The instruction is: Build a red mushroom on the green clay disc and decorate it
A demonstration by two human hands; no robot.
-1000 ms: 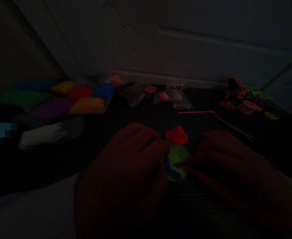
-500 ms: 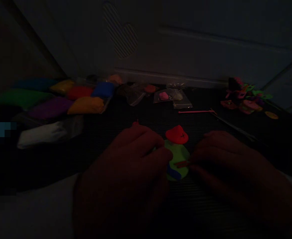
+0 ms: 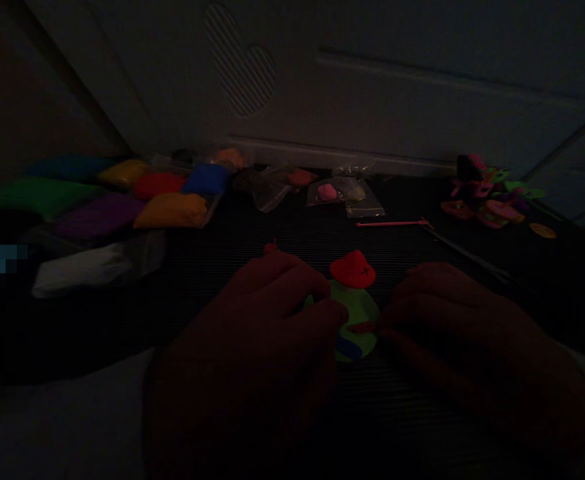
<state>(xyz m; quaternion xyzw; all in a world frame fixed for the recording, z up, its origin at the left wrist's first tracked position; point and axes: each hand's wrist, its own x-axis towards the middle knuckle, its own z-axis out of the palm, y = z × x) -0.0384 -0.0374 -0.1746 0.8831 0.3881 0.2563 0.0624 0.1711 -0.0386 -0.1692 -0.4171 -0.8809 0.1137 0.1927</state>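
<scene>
The scene is very dark. A flat green clay shape [image 3: 360, 313] lies on a dark ribbed mat [image 3: 272, 227], with a red clay cap [image 3: 352, 270] at its top and a blue strip [image 3: 348, 347] along its lower left. My left hand [image 3: 252, 353] rests on the shape's left side, its fingertips on the green clay and covering part of the blue strip. My right hand [image 3: 467, 347] is at the right edge, its fingertips pinching a small red strip [image 3: 362, 327] on the green clay.
Bags of coloured clay [image 3: 172, 210] lie at the far left, with a white bag [image 3: 87, 267] nearer. Small clear packets [image 3: 342, 193] sit at the back centre. A pink stick tool [image 3: 392, 224] and a heap of small coloured pieces [image 3: 492, 197] are at the right.
My left hand has slid right over the green shape, covering more of the blue strip. My right hand has stayed at the red strip.
</scene>
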